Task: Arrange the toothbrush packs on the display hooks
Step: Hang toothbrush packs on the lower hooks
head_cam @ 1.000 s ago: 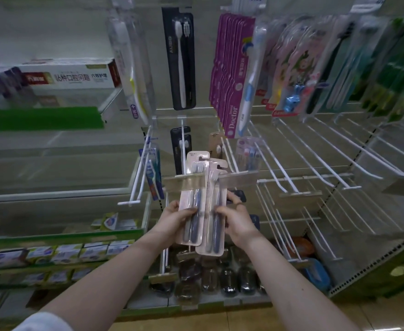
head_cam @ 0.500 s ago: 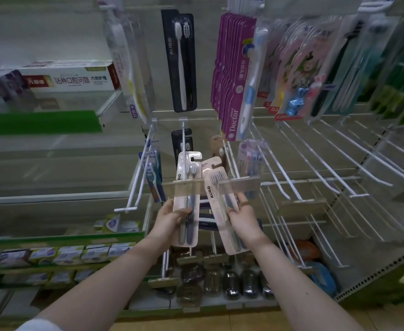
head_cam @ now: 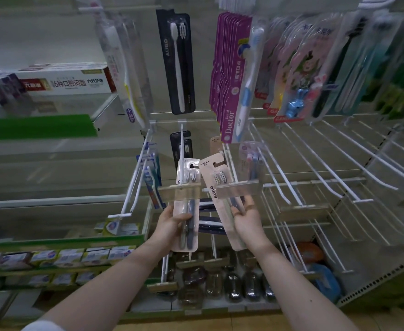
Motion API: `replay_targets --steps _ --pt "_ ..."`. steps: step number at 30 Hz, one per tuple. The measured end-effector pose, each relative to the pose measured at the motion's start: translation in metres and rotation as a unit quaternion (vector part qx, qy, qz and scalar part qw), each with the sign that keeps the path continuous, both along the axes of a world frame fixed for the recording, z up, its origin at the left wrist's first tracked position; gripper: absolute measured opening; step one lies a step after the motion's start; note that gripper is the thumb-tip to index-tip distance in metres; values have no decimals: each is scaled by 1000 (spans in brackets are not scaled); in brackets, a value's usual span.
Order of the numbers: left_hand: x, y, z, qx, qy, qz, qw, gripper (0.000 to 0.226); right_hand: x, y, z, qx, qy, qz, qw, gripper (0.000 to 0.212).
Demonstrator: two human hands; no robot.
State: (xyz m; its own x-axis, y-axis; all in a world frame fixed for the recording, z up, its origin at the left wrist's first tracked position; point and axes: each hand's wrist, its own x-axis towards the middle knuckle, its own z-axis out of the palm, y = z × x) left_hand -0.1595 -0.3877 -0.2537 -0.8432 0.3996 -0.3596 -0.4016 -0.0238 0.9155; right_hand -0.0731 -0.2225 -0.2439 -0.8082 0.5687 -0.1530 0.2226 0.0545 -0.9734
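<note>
My left hand [head_cam: 171, 224] grips a pale pink toothbrush pack [head_cam: 187, 206] held upright; its hang hole sits on a white display hook [head_cam: 181, 149] behind a clear price tag. My right hand [head_cam: 247, 219] holds a second pale pink pack marked AUBO [head_cam: 216, 187], tilted with its top leaning left, next to a neighbouring hook's clear price tag [head_cam: 239, 188]. I cannot tell whether this second pack is on a hook.
Black [head_cam: 177, 60], purple Doctor [head_cam: 229, 75] and children's toothbrush packs [head_cam: 296, 75] hang on the upper row. Several bare white hooks [head_cam: 327, 168] jut out at right. Toothpaste boxes [head_cam: 65, 83] lie on the left shelves. Dark wrapped items [head_cam: 232, 285] fill the bottom shelf.
The two packs, held together a second ago, have been separated. The left pack has risen onto its hook, and the right pack has moved right and tilted.
</note>
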Motion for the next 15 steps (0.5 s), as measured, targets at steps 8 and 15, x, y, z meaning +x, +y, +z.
replay_targets --steps 8,15 --pt "-1 8 -1 -4 -15 7 1000 35 5 9 -8 -19 6 -25 999 55" --pt "-4 13 -4 9 -31 18 999 38 -1 9 -7 -70 6 -29 997 56"
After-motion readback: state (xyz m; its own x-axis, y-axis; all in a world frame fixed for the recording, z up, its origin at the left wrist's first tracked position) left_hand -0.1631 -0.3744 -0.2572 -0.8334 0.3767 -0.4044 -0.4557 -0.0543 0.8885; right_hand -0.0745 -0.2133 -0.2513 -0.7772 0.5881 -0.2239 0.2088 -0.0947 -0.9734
